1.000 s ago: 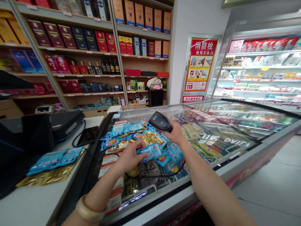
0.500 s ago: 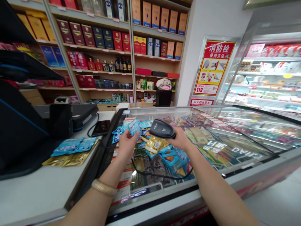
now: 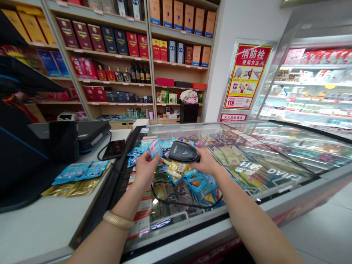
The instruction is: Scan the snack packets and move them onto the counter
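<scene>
Between thumb and fingers, my left hand [image 3: 146, 167] pinches a small blue snack packet [image 3: 155, 147], raised over the freezer's glass top [image 3: 176, 216]. My right hand [image 3: 206, 160] is wrapped round the handle of a black barcode scanner [image 3: 183, 151], whose head points left toward that packet. The handle is mostly hidden by the scanner's head and my fingers. Beneath the scanner lies a heap of blue packets [image 3: 198, 182] and gold packets [image 3: 176, 168] on the glass. A black cable [image 3: 181, 204] loops across the glass below the heap.
On the white counter [image 3: 41, 227] at left lie blue packets [image 3: 79, 171] over gold packets [image 3: 74, 187]. A dark phone-like device [image 3: 114, 149] sits behind them, near a black monitor stand [image 3: 22, 146]. Shelves of boxes and bottles [image 3: 140, 73] stand at the back.
The packet in my left hand has turned, showing a pink patch where pale print faced me. Both hands and the scanner sit slightly further left in view; the whole view has shifted a little.
</scene>
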A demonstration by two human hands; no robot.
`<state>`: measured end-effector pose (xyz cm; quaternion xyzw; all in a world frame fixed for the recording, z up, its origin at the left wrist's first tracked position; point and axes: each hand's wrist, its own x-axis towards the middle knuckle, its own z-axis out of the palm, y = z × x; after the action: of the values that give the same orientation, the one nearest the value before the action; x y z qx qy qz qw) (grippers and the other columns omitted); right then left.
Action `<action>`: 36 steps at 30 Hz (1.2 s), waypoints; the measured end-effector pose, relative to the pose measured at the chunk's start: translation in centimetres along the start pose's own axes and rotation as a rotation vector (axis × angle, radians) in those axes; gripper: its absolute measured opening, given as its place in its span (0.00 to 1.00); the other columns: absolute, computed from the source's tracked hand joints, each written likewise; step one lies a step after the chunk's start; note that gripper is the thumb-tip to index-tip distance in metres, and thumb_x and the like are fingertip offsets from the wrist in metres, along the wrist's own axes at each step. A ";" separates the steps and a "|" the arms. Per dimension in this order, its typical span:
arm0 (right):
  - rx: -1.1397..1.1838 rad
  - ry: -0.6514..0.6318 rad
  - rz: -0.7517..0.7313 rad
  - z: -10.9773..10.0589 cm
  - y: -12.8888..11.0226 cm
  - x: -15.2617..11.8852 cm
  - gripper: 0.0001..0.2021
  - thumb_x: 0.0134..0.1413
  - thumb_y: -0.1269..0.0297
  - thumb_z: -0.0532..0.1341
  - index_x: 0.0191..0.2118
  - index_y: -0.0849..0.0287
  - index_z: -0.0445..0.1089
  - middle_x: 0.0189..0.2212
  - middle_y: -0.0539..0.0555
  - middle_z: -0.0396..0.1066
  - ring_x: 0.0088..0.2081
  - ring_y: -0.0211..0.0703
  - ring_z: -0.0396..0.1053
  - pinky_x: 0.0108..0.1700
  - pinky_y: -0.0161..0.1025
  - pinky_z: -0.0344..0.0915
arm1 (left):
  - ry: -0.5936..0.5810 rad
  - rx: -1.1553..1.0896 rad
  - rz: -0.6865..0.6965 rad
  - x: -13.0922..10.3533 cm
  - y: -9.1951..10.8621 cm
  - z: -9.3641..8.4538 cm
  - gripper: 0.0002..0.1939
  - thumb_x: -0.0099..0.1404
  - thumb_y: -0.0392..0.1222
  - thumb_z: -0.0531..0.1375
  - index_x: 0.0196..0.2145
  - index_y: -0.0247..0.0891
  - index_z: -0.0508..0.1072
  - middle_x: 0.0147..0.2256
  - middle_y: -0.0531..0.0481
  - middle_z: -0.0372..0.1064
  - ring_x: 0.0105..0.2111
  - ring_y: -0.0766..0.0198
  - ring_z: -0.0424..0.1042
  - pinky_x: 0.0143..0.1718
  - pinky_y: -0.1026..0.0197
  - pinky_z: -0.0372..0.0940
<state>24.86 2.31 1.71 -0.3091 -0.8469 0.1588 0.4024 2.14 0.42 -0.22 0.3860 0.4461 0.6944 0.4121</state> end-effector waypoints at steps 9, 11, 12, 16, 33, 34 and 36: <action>-0.039 0.094 -0.029 0.2 0.2 0.0 0.09 0.42 0.67 0.61 0.33 0.60 0.73 0.27 0.51 0.74 0.30 0.44 0.71 0.34 0.36 0.64 | 0.028 0.051 0.013 0.1 0.2 -0.3 0.20 0.41 0.48 0.70 0.30 0.37 0.69 0.31 0.50 0.73 0.31 0.62 0.72 0.36 0.57 0.70; -0.057 0.131 -0.015 0.1 0.4 -0.1 0.08 0.42 0.67 0.62 0.33 0.59 0.74 0.27 0.51 0.74 0.30 0.45 0.71 0.34 0.36 0.63 | 0.092 0.118 0.033 0.7 0.6 -0.6 0.19 0.43 0.47 0.68 0.29 0.38 0.67 0.29 0.51 0.72 0.29 0.63 0.72 0.33 0.58 0.69; -0.066 0.143 -0.006 0.1 0.5 -0.1 0.09 0.42 0.66 0.62 0.33 0.59 0.74 0.27 0.51 0.74 0.30 0.45 0.72 0.33 0.36 0.63 | 0.134 0.162 0.041 1.1 0.9 -0.8 0.18 0.44 0.47 0.67 0.30 0.38 0.66 0.28 0.52 0.72 0.28 0.63 0.71 0.32 0.59 0.68; -0.088 0.153 0.010 0.0 0.7 -0.1 0.11 0.42 0.68 0.62 0.36 0.59 0.75 0.29 0.52 0.76 0.31 0.46 0.73 0.35 0.37 0.64 | 0.246 0.355 0.094 3.3 3.0 -3.4 0.17 0.46 0.45 0.65 0.34 0.38 0.66 0.26 0.53 0.70 0.24 0.64 0.69 0.28 0.61 0.65; -0.087 0.164 0.047 -0.2 0.9 -0.1 0.13 0.43 0.69 0.63 0.38 0.58 0.75 0.32 0.53 0.78 0.35 0.48 0.75 0.39 0.38 0.67 | 0.227 1.840 -0.078 2.8 9.2 -15.5 0.23 0.61 0.55 0.52 0.49 0.41 0.71 0.46 0.40 0.71 0.51 0.38 0.66 0.48 0.45 0.61; -0.102 0.168 0.053 -0.2 1.0 -0.1 0.12 0.43 0.68 0.63 0.38 0.58 0.75 0.32 0.53 0.78 0.34 0.48 0.75 0.38 0.38 0.67 | 0.229 1.854 -0.074 2.6 9.3 -15.4 0.24 0.62 0.56 0.52 0.50 0.42 0.70 0.49 0.40 0.70 0.52 0.38 0.65 0.47 0.45 0.61; -0.134 0.182 0.067 -0.2 1.2 -0.2 0.10 0.43 0.67 0.63 0.36 0.58 0.75 0.31 0.53 0.78 0.33 0.47 0.74 0.37 0.38 0.66 | 0.268 1.842 -0.060 2.3 9.5 -15.2 0.26 0.63 0.57 0.50 0.52 0.42 0.70 0.54 0.38 0.66 0.54 0.37 0.63 0.48 0.45 0.61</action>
<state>25.61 3.13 1.14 -0.3767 -0.8046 0.0866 0.4507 -14.58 -4.57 4.42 0.4656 0.8749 0.0945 -0.0936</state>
